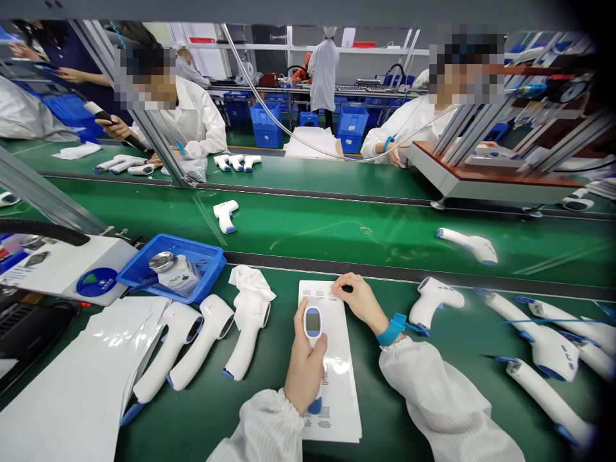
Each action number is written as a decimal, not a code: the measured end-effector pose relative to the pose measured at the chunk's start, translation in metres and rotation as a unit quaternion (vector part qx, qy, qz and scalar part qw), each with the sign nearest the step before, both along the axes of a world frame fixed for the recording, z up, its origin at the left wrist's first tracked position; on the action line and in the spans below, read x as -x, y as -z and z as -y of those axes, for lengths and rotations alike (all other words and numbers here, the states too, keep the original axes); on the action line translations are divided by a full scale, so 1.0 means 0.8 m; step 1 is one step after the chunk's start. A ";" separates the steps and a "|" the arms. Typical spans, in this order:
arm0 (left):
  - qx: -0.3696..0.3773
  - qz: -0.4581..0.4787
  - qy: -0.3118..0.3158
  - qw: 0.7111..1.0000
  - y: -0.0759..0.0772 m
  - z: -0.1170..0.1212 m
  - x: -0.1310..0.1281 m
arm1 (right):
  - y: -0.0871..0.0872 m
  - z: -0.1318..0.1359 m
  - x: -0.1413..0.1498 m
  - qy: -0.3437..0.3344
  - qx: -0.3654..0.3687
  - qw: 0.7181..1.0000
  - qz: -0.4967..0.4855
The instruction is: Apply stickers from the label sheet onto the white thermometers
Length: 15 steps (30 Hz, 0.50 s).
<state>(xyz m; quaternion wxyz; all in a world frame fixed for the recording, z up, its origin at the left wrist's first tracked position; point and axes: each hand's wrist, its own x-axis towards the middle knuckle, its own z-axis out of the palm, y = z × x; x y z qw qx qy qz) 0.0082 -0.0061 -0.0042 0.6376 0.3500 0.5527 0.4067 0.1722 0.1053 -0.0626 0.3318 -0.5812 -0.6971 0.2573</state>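
Note:
My left hand [304,366] is wrapped round a white infrared thermometer [312,323], screen end up, over a white sheet of labels [337,385] lying on the green bench. My right hand [359,300] rests on the top of that sheet, fingers curled and pinched at a label near the sheet's upper edge; what it pinches is too small to make out. A blue wrist strap [392,329] circles my right wrist.
Three thermometers [202,343] and a white cloth [250,282] lie to the left, several more thermometers [543,346] to the right. A blue tray [139,269] holds a bottle. Beyond runs a green conveyor [337,224] carrying thermometers; people in white coats [192,122] work opposite.

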 end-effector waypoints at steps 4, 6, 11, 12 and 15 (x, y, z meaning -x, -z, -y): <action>0.001 0.001 0.000 1.000 0.001 0.002 0.000 | -0.016 0.017 0.005 -0.042 -0.027 0.998 0.030; 0.000 0.007 -0.005 1.000 0.003 0.002 0.000 | -0.031 0.043 0.006 -0.080 -0.039 0.995 0.045; -0.059 -0.009 -0.018 0.998 0.017 0.001 0.004 | -0.087 0.113 0.007 -0.248 0.127 0.960 -0.034; -0.084 -0.022 -0.022 0.996 0.019 0.000 0.005 | -0.097 0.120 0.010 -0.265 0.176 0.945 -0.071; -0.090 -0.015 -0.006 0.996 0.021 0.000 0.006 | -0.112 0.117 0.023 -0.218 0.183 0.951 -0.120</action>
